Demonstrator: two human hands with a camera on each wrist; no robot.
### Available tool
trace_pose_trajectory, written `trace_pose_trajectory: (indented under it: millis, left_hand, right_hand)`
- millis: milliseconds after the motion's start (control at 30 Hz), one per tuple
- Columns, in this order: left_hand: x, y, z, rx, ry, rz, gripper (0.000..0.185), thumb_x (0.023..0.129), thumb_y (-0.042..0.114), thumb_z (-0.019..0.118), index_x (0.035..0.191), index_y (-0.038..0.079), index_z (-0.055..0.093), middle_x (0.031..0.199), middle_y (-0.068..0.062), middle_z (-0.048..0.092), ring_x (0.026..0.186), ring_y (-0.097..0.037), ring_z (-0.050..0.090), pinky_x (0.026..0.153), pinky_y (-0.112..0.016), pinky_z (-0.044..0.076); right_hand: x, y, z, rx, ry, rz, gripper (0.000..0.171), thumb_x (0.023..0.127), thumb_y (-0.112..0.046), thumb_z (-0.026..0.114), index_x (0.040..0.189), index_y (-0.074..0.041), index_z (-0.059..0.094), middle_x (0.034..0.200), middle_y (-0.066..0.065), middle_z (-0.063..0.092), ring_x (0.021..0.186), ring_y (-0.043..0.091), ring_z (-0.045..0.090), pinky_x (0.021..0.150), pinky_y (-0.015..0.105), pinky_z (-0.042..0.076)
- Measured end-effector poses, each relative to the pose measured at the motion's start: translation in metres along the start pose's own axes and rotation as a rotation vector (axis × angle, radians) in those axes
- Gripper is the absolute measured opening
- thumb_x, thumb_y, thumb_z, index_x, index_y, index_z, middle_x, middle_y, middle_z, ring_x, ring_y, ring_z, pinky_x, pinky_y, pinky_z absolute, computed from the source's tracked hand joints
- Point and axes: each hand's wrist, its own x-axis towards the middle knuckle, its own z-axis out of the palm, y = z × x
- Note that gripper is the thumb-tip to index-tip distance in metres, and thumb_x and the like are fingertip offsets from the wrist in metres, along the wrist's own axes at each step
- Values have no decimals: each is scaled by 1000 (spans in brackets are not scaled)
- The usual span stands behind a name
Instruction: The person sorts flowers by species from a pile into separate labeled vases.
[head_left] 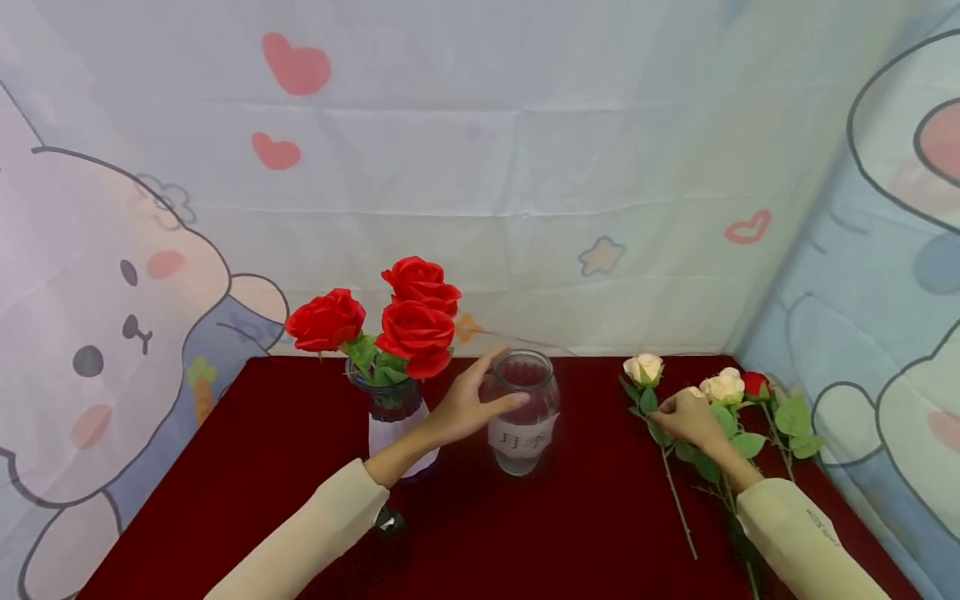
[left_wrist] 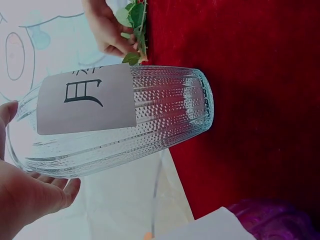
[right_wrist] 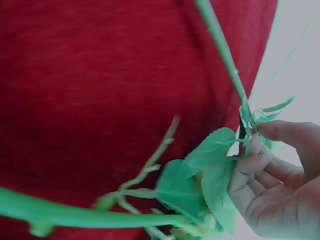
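1. Resting against the clear glass jar [head_left: 522, 421], the left hand [head_left: 467, 410] has its fingers spread and fairly straight along the jar's side, with the thumb up near the mouth; it cups the glass and does not clamp it.
2. Standing upright near the middle of the red tablecloth [head_left: 247, 483], the jar sits just beside the purple vase [head_left: 395, 425] that holds three red roses [head_left: 415, 321].
3. Ribbed, dimpled glass shows in the left wrist view, with a white paper label [left_wrist: 86, 98] on the side. I judge the jar rigid, fairly heavy, breakable and likely to tip; the textured wall below the shoulder looks like the safest place to hold it.
4. Pinching a green stem [right_wrist: 226, 56] just beneath a flower head, the right hand [head_left: 692, 418] works among the cream roses [head_left: 723, 387] lying at the right of the cloth; another cream rose [head_left: 644, 367] and a red bud [head_left: 754, 383] lie near.
5. Stems like these look light and springy, and the leaves [right_wrist: 200, 172] floppy, so a grip on the bare stem should suit better than one on petals.
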Motion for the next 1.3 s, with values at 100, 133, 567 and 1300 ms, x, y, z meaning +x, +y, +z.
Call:
trace_pose_trajectory:
  millis: [100,133,567,1300]
  left_hand:
    - [-1,0,-3,6,3,-5,82,93,28,74,159,9,31,156,-13,47,143,-33,47,115,-55,41]
    - [-1,0,-3,8,3,-7,82,93,28,75,159,9,31,156,-13,47,144,-32,46,115,-55,41]
    - [-3,-4,3,-44,-10,78,74,93,15,73,157,10,36,153,-9,49,146,-27,43,119,-53,37]
    - [-2,-3,4,-78,-29,25,77,95,20,73,160,16,31,160,-8,40,151,-28,35,122,-58,30]
  right_hand:
    - [5,-10,-5,41,5,-8,25,96,-13,66,89,10,75,65,12,70,53,14,59,83,60,53]
    - [6,-14,-8,66,8,3,25,97,-12,66,94,11,74,68,14,72,55,15,62,85,57,54]
    - [8,-57,-65,351,192,64,46,107,-22,54,134,15,55,98,15,74,73,-3,64,64,18,53]
    - [12,-115,-97,1262,666,-169,6,96,-5,68,99,-3,72,80,3,78,71,12,75,72,22,59]
